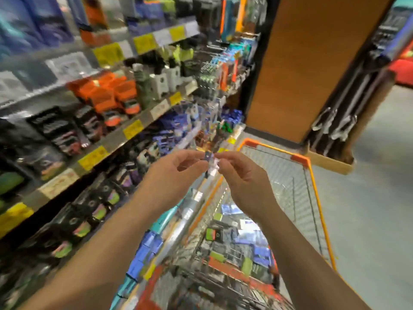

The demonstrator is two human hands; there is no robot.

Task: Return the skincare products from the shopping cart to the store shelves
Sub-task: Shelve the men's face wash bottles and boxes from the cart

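Here, two hands meet above one orange-rimmed shopping cart [299,157]: left hand [176,173] and right hand [243,177], fingers curled, together pinch one small blurred packet [210,161] beside stocked shelves [116,139].

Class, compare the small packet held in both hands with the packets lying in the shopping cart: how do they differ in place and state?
The small packet is raised, pinched between left hand and right hand; the cart packets lie loose on the cart floor, untouched. It also looks smaller. Blur hides any labels.
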